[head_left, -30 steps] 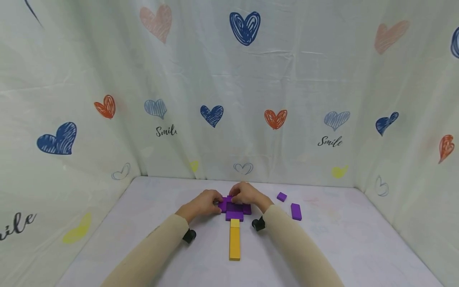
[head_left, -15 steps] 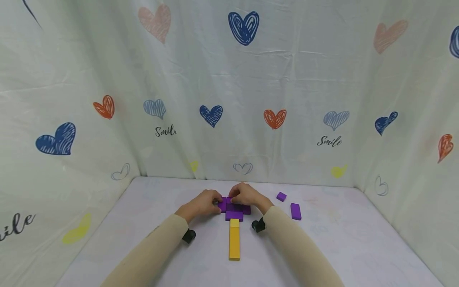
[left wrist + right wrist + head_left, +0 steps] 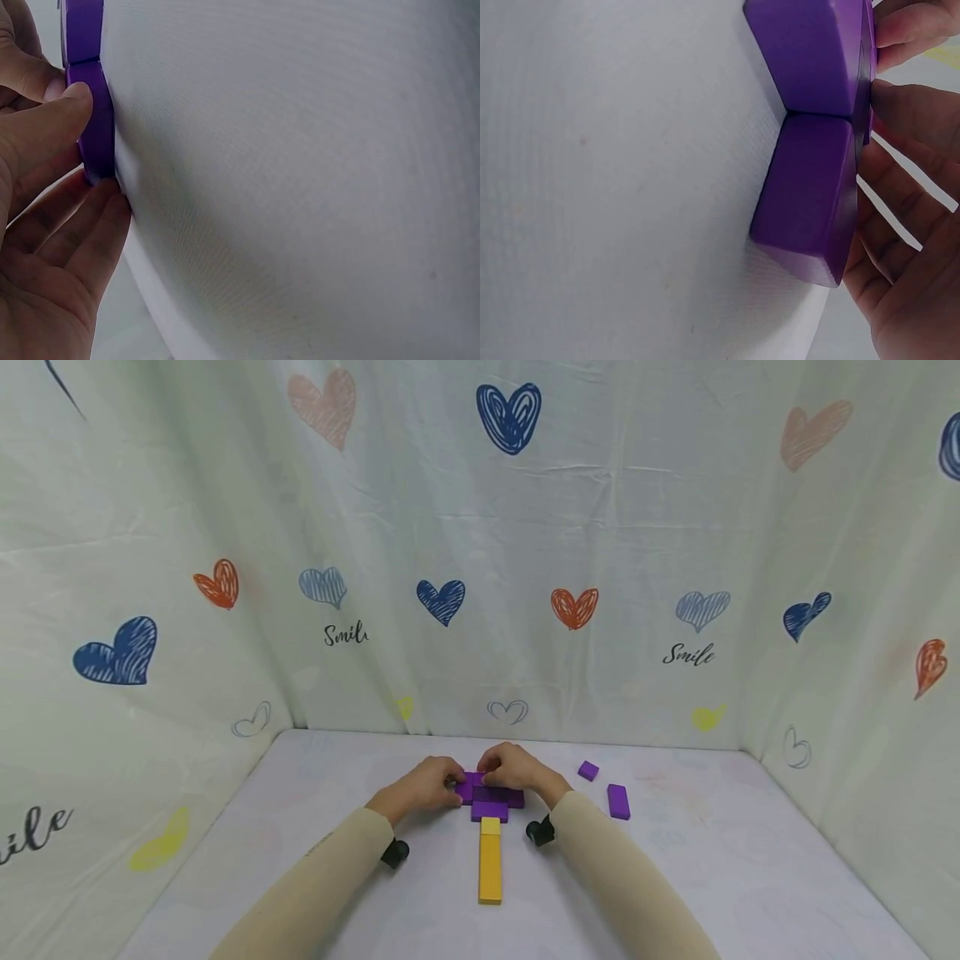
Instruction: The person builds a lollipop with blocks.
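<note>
Flat purple blocks lie edge to edge in a cluster at mid-table in the head view. My left hand (image 3: 423,783) pinches the left purple block (image 3: 465,791), thumb on one side and fingers at its far end; the left wrist view shows this purple block (image 3: 96,142) too. My right hand (image 3: 517,767) reaches over the cluster from the right, thumb and fingertips holding the purple block at the back (image 3: 478,778), partly hidden by them. In front lies another purple block (image 3: 489,812), meeting a small light yellow block (image 3: 491,827) and a long yellow block (image 3: 491,870).
Two loose purple pieces lie to the right: a small block (image 3: 588,771) and a longer block (image 3: 618,802). A white curtain (image 3: 645,510) printed with hearts surrounds the white table (image 3: 360,902) at the back and sides. Black wrist cameras sit under both sleeves.
Both hands stay almost still on the cluster. The right hand's fingers have settled slightly lower. The view shifts a little; no block visibly changes place.
</note>
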`<action>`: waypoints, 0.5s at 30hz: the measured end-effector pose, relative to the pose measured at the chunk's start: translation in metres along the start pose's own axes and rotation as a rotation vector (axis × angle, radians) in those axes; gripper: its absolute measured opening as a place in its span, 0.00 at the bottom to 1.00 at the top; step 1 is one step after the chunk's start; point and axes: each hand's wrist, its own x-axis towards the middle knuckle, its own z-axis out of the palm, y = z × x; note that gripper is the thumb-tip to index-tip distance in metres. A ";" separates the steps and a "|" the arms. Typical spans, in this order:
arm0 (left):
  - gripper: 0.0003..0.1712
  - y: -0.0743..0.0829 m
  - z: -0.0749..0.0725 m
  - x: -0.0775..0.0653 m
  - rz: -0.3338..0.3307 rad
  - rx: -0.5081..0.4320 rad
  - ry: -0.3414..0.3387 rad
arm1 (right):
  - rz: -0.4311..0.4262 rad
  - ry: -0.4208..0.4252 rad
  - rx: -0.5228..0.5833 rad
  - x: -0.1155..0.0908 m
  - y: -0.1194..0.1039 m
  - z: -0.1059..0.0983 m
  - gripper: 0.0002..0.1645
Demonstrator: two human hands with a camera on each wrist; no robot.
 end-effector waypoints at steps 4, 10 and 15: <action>0.18 -0.001 0.000 0.000 -0.006 -0.004 -0.001 | -0.004 0.002 0.000 0.000 -0.001 0.000 0.09; 0.19 -0.001 0.001 0.001 -0.017 -0.009 -0.006 | 0.001 0.011 0.001 -0.004 -0.001 -0.005 0.13; 0.19 -0.002 0.002 0.001 -0.029 -0.007 -0.009 | 0.015 0.031 0.035 -0.012 -0.002 -0.012 0.14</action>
